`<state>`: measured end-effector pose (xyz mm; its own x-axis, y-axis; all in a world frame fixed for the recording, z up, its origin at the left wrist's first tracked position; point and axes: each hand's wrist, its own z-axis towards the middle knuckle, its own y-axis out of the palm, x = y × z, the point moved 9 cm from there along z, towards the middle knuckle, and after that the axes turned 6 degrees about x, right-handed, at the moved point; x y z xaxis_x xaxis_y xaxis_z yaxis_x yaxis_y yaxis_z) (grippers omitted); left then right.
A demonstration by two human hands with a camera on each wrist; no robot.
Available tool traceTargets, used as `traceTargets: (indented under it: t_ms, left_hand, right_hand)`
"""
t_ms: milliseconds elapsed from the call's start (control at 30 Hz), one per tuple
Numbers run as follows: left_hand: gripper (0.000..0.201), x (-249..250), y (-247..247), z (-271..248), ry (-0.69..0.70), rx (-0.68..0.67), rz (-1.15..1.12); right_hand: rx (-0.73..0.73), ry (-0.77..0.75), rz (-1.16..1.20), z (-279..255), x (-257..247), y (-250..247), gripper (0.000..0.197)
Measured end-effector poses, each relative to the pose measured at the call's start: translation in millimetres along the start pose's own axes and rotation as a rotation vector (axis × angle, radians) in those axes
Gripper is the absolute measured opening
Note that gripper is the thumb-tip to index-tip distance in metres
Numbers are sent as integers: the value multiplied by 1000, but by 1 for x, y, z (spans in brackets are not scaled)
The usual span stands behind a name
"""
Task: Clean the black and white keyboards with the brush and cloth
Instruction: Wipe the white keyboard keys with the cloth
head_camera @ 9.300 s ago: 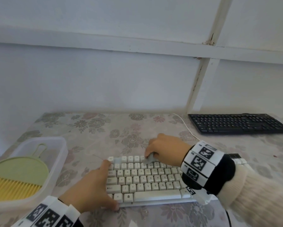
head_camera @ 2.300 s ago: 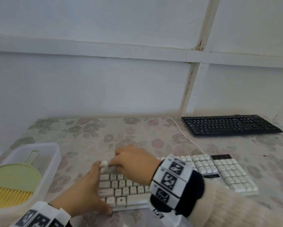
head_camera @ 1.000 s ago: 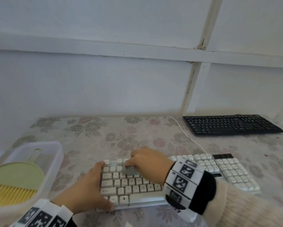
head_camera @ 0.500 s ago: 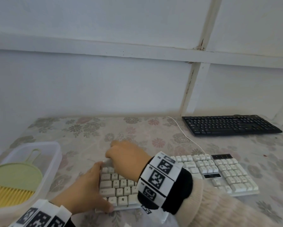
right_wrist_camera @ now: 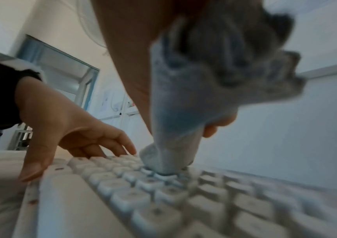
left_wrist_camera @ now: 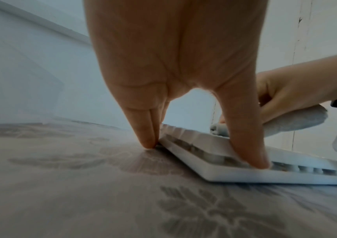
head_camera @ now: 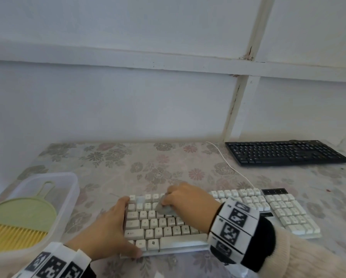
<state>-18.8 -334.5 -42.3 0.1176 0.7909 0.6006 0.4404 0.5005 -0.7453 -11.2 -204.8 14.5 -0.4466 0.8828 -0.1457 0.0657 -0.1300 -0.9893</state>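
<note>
The white keyboard [head_camera: 278, 213] lies in front of me on the flowered tablecloth. My left hand [head_camera: 110, 229] braces its left end, with straight fingers along the side edge and the thumb [left_wrist_camera: 251, 154] on the front corner. My right hand [head_camera: 190, 203] grips a bunched grey cloth [head_camera: 165, 210] and presses its tip onto the keys of the upper rows, left of centre. The right wrist view shows the cloth [right_wrist_camera: 175, 122] pushed down between keycaps [right_wrist_camera: 163, 175]. The black keyboard [head_camera: 284, 153] lies untouched at the back right. The green brush [head_camera: 17, 219] with yellow bristles rests in a tub.
A clear plastic tub [head_camera: 68, 189] stands at the left table edge and holds the brush. The white cable [head_camera: 234, 169] runs from the white keyboard toward the wall. The wall closes the table's far side.
My right hand has slid the cloth to the right, from the keyboard's top-left corner to the keys left of centre. My left hand stays on the left end.
</note>
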Motion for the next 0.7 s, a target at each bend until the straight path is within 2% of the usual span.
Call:
traceTargets:
  t_ms: [200,300,433,700]
  left_hand:
    - [121,-2,1,0,2,0,-4]
    - [123,-2,1,-1,-11,3,29]
    - [125,0,3,-1,-7,-12,64]
    - [126,0,6,0,9,-25,67]
  right_hand:
    - [-50,225,98,-28,48,-28,33]
    - [9,190,135,-26,44,-37,34]
    - [-15,115,29,-27,40,-13,33]
    - [37,227,-16,-67,96,-10,33]
